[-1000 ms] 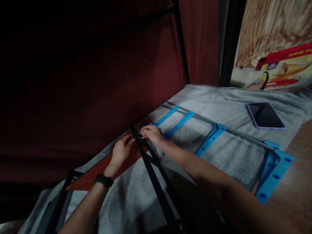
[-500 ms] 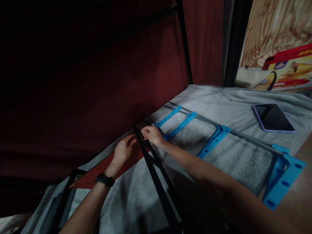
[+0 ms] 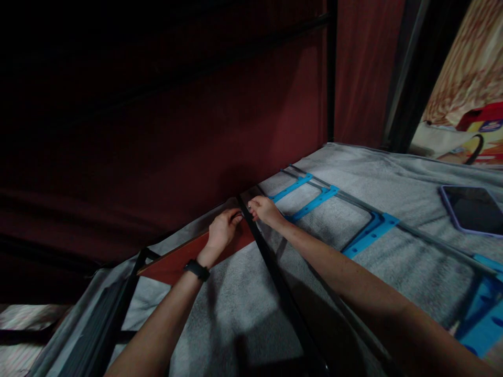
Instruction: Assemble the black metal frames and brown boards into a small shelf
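Observation:
A black metal frame bar slants away from me over the grey cloth, with a hand on either side of its far end. My left hand, wearing a black watch, pinches at the bar's left side; what its fingertips hold is hidden. My right hand is closed in a pinch just right of the bar, with something small and shiny at its fingertips, too small to name. Under the left hand, a reddish-brown board runs from the bar to another black frame bar on the left.
Blue brackets with holes lie along grey rods to the right. A phone rests on the grey cloth. Behind rises a dark red panel. A red and yellow box stands at the far right.
The view has turned left, so everything sits further right. The black frame has tilted, its two bars now nearly lining up. Both hands stay at its far end, the right slightly apart from it.

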Action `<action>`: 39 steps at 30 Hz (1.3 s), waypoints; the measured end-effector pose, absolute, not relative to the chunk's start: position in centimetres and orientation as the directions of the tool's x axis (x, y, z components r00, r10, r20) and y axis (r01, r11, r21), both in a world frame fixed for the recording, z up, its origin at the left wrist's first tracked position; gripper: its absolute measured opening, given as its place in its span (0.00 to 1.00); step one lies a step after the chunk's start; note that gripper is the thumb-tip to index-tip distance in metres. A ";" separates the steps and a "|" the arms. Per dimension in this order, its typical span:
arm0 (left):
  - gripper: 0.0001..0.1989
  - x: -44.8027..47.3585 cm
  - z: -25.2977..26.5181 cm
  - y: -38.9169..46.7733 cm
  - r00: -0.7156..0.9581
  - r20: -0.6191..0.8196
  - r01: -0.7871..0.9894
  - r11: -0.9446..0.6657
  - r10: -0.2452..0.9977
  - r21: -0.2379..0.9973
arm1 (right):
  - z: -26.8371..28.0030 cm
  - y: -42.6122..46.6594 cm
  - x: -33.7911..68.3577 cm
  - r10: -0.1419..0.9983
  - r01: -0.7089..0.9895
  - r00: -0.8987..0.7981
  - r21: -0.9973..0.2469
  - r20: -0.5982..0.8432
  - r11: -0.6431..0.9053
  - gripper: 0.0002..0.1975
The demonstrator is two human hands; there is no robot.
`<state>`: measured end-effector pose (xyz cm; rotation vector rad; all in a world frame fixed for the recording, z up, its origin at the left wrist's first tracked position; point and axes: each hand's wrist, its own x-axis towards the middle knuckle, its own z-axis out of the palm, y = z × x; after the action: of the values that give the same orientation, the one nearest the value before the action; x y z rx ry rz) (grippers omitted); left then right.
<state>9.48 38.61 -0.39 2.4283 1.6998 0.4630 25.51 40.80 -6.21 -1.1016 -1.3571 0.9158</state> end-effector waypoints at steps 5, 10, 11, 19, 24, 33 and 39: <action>0.17 9.6 -0.4 38.3 0.316 0.167 0.907 -0.349 0.934 0.234 | -6.2 40.7 25.1 0.968 0.106 0.113 -0.972 0.224 0.212 0.12; 0.17 9.6 -0.3 38.1 0.332 0.174 0.911 -0.363 0.927 0.195 | -6.9 40.6 24.7 0.980 -0.087 0.174 -0.990 0.099 0.115 0.12; 0.17 9.7 -0.3 38.1 0.332 0.175 0.911 -0.363 0.927 0.194 | -7.1 40.6 24.6 0.982 -0.125 0.175 -0.987 0.077 0.099 0.12; 0.16 9.7 -0.1 37.7 0.327 0.188 0.905 -0.364 0.926 0.221 | -7.9 41.0 24.9 0.986 -0.097 0.124 -0.988 0.109 0.121 0.12; 0.16 9.9 0.0 37.6 0.306 0.175 0.911 -0.341 0.936 0.229 | -8.0 41.0 25.0 0.981 0.031 0.107 -0.986 0.164 0.162 0.13; 0.16 9.8 0.2 37.9 0.299 0.164 0.906 -0.334 0.940 0.261 | -7.5 41.0 25.2 0.970 0.098 0.037 -0.967 0.240 0.236 0.10; 0.15 9.7 0.0 38.4 0.295 0.159 0.893 -0.331 0.942 0.305 | -7.1 41.0 25.5 0.961 0.211 -0.018 -0.938 0.276 0.274 0.12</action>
<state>9.67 38.36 0.01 2.3963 1.7149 0.4657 25.54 40.99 -7.07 -1.1515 -1.4733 0.8810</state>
